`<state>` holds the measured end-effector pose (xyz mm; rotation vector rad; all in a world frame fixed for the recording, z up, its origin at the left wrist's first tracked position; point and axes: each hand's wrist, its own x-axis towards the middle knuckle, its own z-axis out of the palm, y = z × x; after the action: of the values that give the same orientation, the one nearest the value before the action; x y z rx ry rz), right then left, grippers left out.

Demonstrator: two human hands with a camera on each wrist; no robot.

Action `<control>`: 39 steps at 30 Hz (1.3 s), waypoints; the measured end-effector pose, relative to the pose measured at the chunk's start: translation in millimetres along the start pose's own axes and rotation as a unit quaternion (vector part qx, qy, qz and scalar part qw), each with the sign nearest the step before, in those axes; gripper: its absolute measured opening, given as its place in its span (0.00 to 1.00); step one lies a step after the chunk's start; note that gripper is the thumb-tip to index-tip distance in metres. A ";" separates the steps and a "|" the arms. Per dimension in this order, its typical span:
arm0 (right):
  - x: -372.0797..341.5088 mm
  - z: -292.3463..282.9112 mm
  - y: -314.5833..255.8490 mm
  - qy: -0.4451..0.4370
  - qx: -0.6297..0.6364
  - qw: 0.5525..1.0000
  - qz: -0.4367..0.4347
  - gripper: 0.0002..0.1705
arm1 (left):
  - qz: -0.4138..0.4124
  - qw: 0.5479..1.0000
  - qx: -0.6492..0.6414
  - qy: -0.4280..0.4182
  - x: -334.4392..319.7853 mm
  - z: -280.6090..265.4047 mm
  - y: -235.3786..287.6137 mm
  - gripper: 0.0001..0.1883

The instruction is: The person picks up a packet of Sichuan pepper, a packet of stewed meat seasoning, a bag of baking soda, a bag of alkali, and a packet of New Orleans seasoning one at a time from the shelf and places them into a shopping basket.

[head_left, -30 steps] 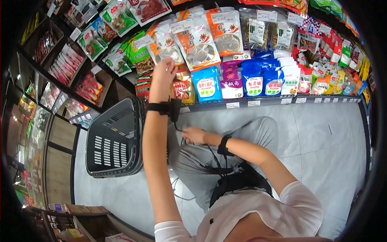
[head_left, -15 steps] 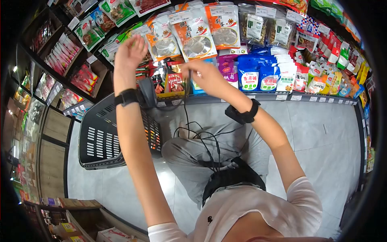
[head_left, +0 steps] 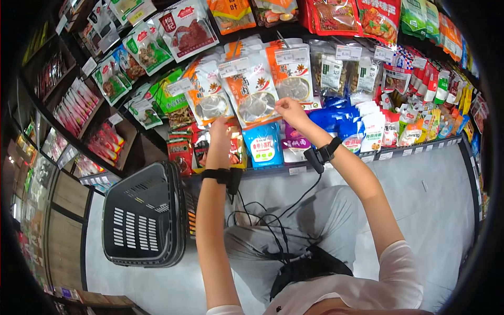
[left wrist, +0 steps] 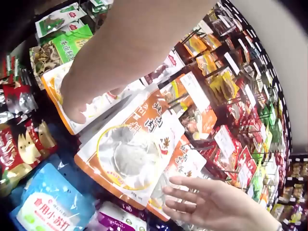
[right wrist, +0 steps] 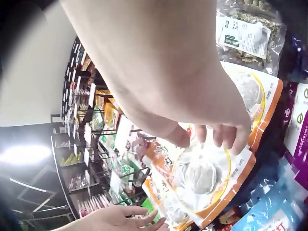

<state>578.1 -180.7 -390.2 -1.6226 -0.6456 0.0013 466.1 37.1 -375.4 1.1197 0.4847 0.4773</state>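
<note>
Three orange-and-white spice pouches with round clear windows hang in a row. My left hand (head_left: pixel 220 134) is at the lower edge of the left pouch (head_left: pixel 209 102). In the right wrist view that left hand (right wrist: pixel 122 219) shows loosely extended fingers beside the pouches. Over at the middle pouch (head_left: pixel 252 94), my right hand (head_left: pixel 293 113) is by its lower right edge. The left wrist view shows the right hand (left wrist: pixel 207 202) with fingers spread and relaxed, close to this pouch (left wrist: pixel 127 151). The right pouch (head_left: pixel 291 71) hangs partly behind the middle one.
Below the pouches stand a blue packet (head_left: pixel 262 144) and purple packets (head_left: pixel 294 144). Dark dried-herb bags (head_left: pixel 332 73) hang to the right. A black shopping basket (head_left: pixel 144 220) stands on the floor at left. Black cables (head_left: pixel 273 223) trail over the lap.
Both hands were raised half a second ago; the left has moved right and down to the left pouch, the right over to the middle pouch. A second ago the right hand was low near the lap.
</note>
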 end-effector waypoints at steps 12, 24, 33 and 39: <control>30.9 17.7 15.3 0.149 -0.067 0.987 -0.002 0.25 | 0.209 0.944 0.248 -0.059 20.4 42.1 -33.6 0.30; 8.0 3.3 -31.4 0.051 0.123 0.990 -0.039 0.19 | 0.236 0.955 0.180 0.019 -35.7 51.3 -1.8 0.19; -7.4 9.5 -41.4 0.013 0.091 0.995 -0.035 0.12 | 0.249 0.953 0.170 0.015 -55.4 36.1 17.4 0.15; -35.4 -1.1 -58.3 -0.045 0.187 0.981 -0.017 0.11 | 0.235 0.956 0.176 0.001 -78.2 31.6 12.9 0.15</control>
<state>525.4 -195.2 -349.5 -1.2528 -0.6967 0.1632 420.6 -27.1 -342.3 1.5910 0.3072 0.8281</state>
